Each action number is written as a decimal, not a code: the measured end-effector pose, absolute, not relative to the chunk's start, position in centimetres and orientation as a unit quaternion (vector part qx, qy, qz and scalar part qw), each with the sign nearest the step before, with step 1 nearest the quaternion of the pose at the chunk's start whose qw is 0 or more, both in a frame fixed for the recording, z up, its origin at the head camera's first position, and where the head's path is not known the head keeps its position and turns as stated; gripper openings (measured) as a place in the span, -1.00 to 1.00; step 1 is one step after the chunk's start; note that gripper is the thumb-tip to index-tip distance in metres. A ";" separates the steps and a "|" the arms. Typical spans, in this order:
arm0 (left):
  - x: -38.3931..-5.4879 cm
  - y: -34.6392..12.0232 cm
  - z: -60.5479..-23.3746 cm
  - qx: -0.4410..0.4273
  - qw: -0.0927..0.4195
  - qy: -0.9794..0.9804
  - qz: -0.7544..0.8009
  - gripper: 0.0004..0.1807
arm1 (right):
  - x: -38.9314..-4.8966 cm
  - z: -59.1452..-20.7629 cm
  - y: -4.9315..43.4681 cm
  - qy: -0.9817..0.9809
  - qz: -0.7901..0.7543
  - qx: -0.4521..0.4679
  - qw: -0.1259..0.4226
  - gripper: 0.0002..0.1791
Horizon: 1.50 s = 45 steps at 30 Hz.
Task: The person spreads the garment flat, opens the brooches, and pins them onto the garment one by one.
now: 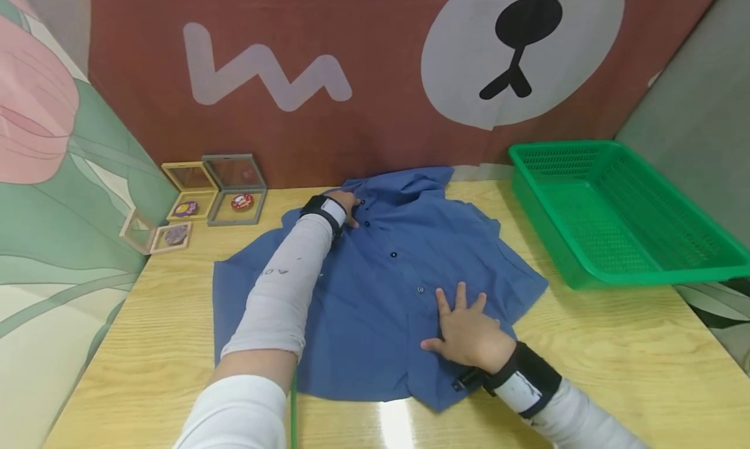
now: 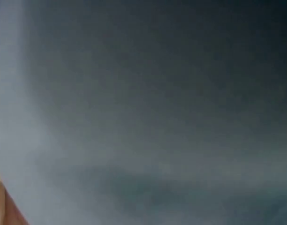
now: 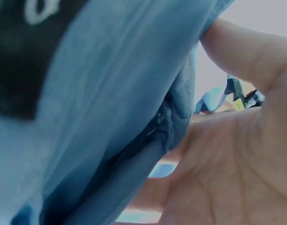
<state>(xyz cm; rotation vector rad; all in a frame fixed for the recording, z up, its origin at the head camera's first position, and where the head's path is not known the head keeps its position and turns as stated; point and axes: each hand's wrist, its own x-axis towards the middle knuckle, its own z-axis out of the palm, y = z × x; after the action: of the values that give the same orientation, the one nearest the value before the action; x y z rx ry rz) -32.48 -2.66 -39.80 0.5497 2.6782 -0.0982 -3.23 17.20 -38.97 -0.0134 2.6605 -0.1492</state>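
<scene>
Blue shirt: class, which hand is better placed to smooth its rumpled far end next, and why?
Probably the left hand: it is at the far part of the blue shirt, beside the dark buttons. The right hand lies spread on the near part, so would likely reach further.

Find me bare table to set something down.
Left side: bare table between the blue shirt, the small open cases and the table's left edge. Right side: bare wood between the green basket, the right hand and the table's right edge. Crowded: the cases' far-left corner, and the middle, with shirt and left hand.
</scene>
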 end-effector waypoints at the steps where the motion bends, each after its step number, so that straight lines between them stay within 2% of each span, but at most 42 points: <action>1: -32.4 -2.7 -39.8 0.196 0.199 0.960 -0.037 -0.18 | -3.3 -39.0 17.3 0.970 -0.054 -0.006 0.238 0.08; 10: -31.6 -3.5 -38.9 0.181 0.194 0.963 -0.047 -0.22 | -4.4 -38.9 18.7 0.968 -0.055 -0.021 0.244 0.08; 17: -29.7 -4.1 -37.5 0.123 0.190 0.974 -0.031 -0.45 | -5.6 -38.8 19.9 0.963 -0.067 -0.030 0.259 0.10; 20: -29.2 -4.4 -37.3 0.120 0.183 0.976 -0.027 -0.42 | -5.9 -38.8 20.3 0.961 -0.069 -0.033 0.265 0.11; 27: -24.3 -4.7 -33.4 0.086 0.176 0.980 -0.018 -0.43 | -6.9 -38.5 21.2 0.956 -0.061 -0.030 0.285 0.12; 34: -23.9 -5.1 -33.4 0.048 0.169 0.984 -0.020 -0.40 | -7.9 -38.3 22.3 0.956 -0.044 -0.040 0.288 0.12; 42: -23.8 -5.9 -33.6 0.050 0.168 0.984 -0.006 -0.27 | -9.8 -37.8 23.3 0.957 -0.022 -0.046 0.284 0.12; 45: -23.8 -6.3 -33.7 0.050 0.157 0.986 -0.004 -0.29 | -10.9 -37.6 23.8 0.958 -0.016 -0.047 0.282 0.12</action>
<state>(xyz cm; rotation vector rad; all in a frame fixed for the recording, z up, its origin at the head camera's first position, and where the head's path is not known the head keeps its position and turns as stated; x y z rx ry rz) -23.78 -6.32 -33.67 0.1431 2.8230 -0.0113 -10.85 23.82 -37.64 -0.1264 2.5661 -0.0430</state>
